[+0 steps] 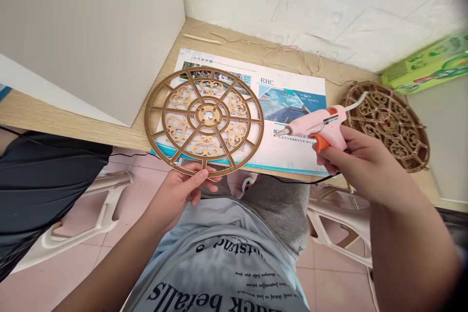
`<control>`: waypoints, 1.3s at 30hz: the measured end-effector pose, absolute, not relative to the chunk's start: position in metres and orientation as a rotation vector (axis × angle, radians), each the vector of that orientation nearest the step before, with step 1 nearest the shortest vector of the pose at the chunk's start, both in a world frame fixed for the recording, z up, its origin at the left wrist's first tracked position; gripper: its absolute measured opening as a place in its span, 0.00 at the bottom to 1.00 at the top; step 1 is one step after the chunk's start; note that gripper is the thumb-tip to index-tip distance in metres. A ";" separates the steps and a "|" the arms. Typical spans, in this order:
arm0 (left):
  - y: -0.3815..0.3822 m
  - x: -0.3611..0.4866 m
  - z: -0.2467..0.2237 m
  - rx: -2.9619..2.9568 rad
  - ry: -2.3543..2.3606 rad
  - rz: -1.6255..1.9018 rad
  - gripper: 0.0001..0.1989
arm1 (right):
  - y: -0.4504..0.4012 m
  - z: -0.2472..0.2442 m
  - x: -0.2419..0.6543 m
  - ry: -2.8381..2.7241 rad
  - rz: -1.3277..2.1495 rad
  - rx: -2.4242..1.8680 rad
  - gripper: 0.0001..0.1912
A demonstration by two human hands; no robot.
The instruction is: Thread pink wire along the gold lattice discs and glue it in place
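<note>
My left hand (192,183) pinches the near rim of a round gold openwork disc (205,155), thumb on top and fingers below. The disc has spokes, scrollwork and a hub with small holes; its near edge overhangs the table. In my right hand (351,156) is a pink glue gun (318,124) with an orange trigger, fingers wrapped round the handle. Its metal nozzle points left toward the disc, apart from it. A whitish glue stick (356,101) sticks out of the gun's back. Beneath the disc lies a printed sheet (296,85) with blue pictures.
A stack of similar discs (387,122) sits on the right of the wooden table (248,53). Behind it stands a green box (424,66). Thin wires (292,51) lie along the wall. A pale panel (95,24) rises at left. A black cord (303,182) hangs at the table's front edge.
</note>
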State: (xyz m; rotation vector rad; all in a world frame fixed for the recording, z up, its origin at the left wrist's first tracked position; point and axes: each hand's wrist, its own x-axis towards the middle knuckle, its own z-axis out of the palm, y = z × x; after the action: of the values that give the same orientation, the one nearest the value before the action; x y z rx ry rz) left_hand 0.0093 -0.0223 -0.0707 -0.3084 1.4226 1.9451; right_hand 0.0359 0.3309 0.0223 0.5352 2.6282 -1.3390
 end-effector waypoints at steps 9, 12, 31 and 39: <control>-0.028 0.005 -0.071 -0.314 1.425 1.935 0.23 | 0.309 0.012 0.039 2.336 -1.619 0.459 0.13; -0.028 0.003 -0.070 -0.338 1.442 1.934 0.25 | 0.305 0.008 0.041 2.189 -1.796 0.442 0.27; -0.028 0.006 -0.074 -0.354 1.441 1.950 0.25 | 0.287 0.002 0.040 1.866 -1.738 0.606 0.22; -0.030 0.008 -0.076 -0.334 1.446 1.949 0.23 | 0.286 0.012 0.032 1.740 -1.662 0.574 0.25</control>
State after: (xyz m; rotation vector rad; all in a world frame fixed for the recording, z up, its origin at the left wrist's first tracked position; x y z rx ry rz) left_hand 0.0078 -0.0299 -0.0756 -0.3343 1.4456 1.9493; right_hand 0.0322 0.2856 0.0119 0.5740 1.7396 -1.6618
